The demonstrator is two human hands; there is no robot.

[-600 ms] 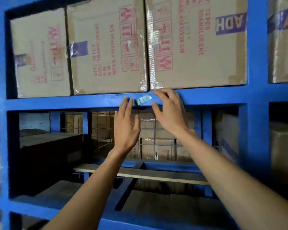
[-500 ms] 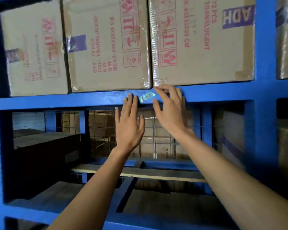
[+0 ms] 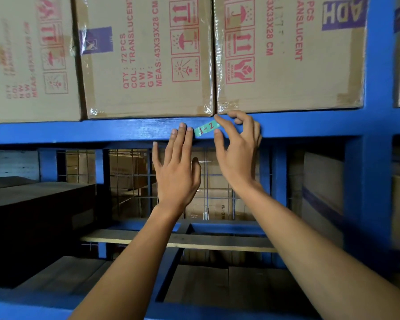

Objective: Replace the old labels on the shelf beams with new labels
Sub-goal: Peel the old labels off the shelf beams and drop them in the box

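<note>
A small green label [image 3: 207, 128] marked "1-2" in red sits tilted on the front of the blue shelf beam [image 3: 102, 131], its right end higher. My right hand [image 3: 238, 153] has its index fingertip and thumb tip pinched at the label's right end, with the other fingers curled against the beam. My left hand [image 3: 177, 172] is flat and open with its fingers spread. Its longest fingertips rest on the beam, touching the label's left end.
Taped cardboard boxes [image 3: 146, 56] stand side by side on the beam, their lower edges just above my fingers. A blue upright post [image 3: 376, 135] rises at the right. Below the beam are a wire mesh back [image 3: 129, 181], more boxes and a wooden board [image 3: 176, 241].
My left hand has risen until its fingertips touch the beam by the label. My right index finger and thumb have closed on the label's right end. The view has moved closer.
</note>
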